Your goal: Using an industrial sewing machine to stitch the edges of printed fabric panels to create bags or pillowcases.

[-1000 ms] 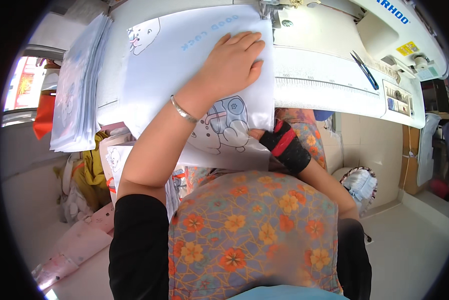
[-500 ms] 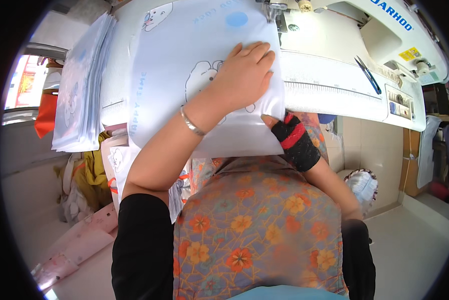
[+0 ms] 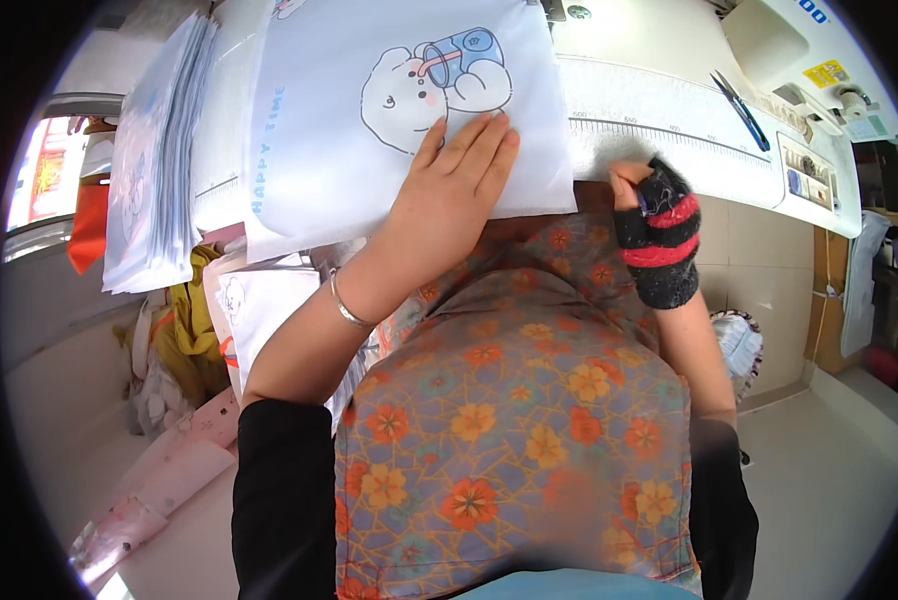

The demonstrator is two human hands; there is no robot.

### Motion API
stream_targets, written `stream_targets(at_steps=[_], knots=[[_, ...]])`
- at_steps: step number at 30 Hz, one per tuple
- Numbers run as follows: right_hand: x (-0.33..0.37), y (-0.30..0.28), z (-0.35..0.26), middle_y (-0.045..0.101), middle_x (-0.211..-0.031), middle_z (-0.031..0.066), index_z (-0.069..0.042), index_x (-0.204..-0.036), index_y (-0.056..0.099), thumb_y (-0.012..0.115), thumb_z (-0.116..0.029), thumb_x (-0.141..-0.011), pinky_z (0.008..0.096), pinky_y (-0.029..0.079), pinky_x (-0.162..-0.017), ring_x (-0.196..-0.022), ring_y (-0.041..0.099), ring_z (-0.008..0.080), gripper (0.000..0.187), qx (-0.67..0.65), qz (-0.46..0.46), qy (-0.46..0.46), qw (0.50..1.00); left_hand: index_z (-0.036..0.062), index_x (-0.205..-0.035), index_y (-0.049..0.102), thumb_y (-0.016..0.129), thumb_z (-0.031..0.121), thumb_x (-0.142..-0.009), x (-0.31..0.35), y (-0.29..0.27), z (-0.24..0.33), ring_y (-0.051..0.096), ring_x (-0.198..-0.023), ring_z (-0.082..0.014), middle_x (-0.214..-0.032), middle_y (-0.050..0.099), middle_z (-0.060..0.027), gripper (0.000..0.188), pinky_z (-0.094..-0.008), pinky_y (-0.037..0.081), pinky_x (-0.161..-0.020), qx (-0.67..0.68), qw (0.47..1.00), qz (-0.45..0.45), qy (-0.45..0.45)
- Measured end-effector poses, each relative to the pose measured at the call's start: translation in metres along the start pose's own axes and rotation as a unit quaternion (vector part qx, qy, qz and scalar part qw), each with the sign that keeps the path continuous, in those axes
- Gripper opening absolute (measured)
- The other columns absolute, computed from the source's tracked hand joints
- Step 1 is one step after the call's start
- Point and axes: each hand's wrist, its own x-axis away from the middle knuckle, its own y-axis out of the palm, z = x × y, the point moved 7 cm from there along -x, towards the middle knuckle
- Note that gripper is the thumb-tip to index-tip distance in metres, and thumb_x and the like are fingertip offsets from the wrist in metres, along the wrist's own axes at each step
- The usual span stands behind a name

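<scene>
Head view: white machine table [image 3: 669,150] fills the top, w/ the sewing machine body [image 3: 799,40] at top right and a printed scale strip [image 3: 689,135] along the table's front. On it lies the pale blue fabric piece [image 3: 299,150] w/ a cartoon bear print [image 3: 439,85]; its near edge hangs just over the table front, toward my lap. A stack of similar pieces [image 3: 154,150] sits just left of it, touching or nearly so.

My left hand [image 3: 449,195] lies flat on the fabric's near right corner, palm down, fingers straight and together, tips just under the bear print. No pinch, just pressing. My right hand [image 3: 654,225], in a black fingerless glove w/ red stripes, is curled at the table's front edge, apart from the fabric, to its right. Can't tell if it holds anything; nothing shows in it.

Risks, as I judge them: only one flat palm pins the piece, at one corner, so the far left side could slide or bunch. The overhang could drag it off the front. Blue snips [image 3: 739,95] lie near the right hand; an elbow knock could send them off.
</scene>
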Motion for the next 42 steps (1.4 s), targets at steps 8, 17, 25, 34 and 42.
stream_targets(at_steps=[8, 17, 25, 34, 42], knots=[[-0.027, 0.038, -0.02, 0.064, -0.118, 0.0131, -0.008, -0.116, 0.065, 0.064, 0.003, -0.065, 0.0447, 0.046, -0.098, -0.11, 0.059, 0.0349, 0.053, -0.005, -0.106, -0.227, 0.968, -0.0032, -0.13, 0.054, 0.052, 0.002, -0.081, 0.013, -0.002, -0.006, 0.049, -0.129, -0.0328, -0.135, 0.054, -0.0198, 0.049, -0.052, 0.038, -0.107, 0.03, 0.999, 0.003, -0.01], [-0.024, 0.039, -0.02, 0.064, -0.114, 0.0131, -0.005, -0.113, 0.066, 0.059, 0.003, -0.061, 0.0435, 0.048, -0.093, -0.108, 0.06, 0.0332, 0.054, -0.011, -0.113, -0.211, 0.971, -0.0049, -0.118, 0.062, 0.055, -0.013, -0.067, 0.108, -0.05, -0.095, 0.059, -0.112, -0.0377, -0.119, 0.061, -0.0201, 0.052, -0.0433, 0.048, -0.097, -0.08, 0.981, 0.084, -0.156], [-0.046, 0.048, -0.02, 0.059, -0.124, 0.0176, -0.004, -0.121, 0.062, 0.073, -0.013, -0.073, 0.0465, 0.047, -0.097, -0.113, 0.058, 0.0364, 0.049, 0.019, -0.143, -0.156, 0.977, 0.0003, -0.115, 0.065, 0.056, -0.008, -0.07, 0.088, -0.047, -0.135, 0.065, -0.101, -0.0312, -0.112, 0.065, -0.0139, 0.046, -0.0384, 0.054, -0.086, -0.139, 0.976, 0.063, -0.153], [-0.082, 0.067, -0.011, 0.055, -0.127, 0.0236, -0.002, -0.124, 0.059, 0.074, -0.032, -0.08, 0.0483, 0.045, -0.099, -0.116, 0.054, 0.0417, 0.055, 0.071, -0.154, -0.138, 0.976, 0.0038, -0.109, 0.067, 0.057, -0.004, -0.072, 0.048, -0.036, -0.186, 0.066, -0.101, -0.0261, -0.113, 0.067, -0.0092, 0.038, -0.0348, 0.055, -0.083, -0.146, 0.982, 0.035, -0.112], [-0.104, 0.085, 0.008, 0.052, -0.133, 0.0252, -0.004, -0.129, 0.056, 0.071, -0.039, -0.083, 0.0484, 0.043, -0.103, -0.12, 0.052, 0.042, 0.06, 0.114, -0.142, -0.134, 0.974, 0.005, -0.109, 0.065, 0.058, 0.001, -0.074, 0.027, -0.03, -0.196, 0.064, -0.09, -0.0237, -0.098, 0.063, -0.006, 0.036, -0.0339, 0.055, -0.077, -0.184, 0.979, 0.015, -0.085]])
